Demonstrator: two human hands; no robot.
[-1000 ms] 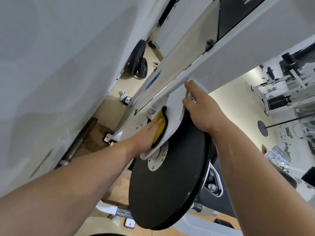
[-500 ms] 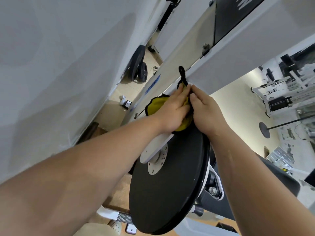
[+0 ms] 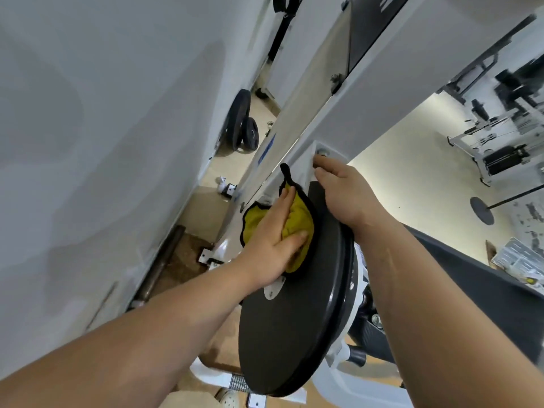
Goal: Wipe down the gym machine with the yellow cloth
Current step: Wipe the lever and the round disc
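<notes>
I'm in a gym. Black weight plates [image 3: 240,125] lean against the white wall [image 3: 103,128], a steel bar [image 3: 160,260] lies along the floor, and past the gym machine [image 3: 382,92] at my hands, other white-framed exercise machines [image 3: 497,151] stand across the room.

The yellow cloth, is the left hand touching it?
Touching. The head view shows the left hand lying flat on the yellow cloth, fingers and thumb pressing it against the gym machine.
</notes>
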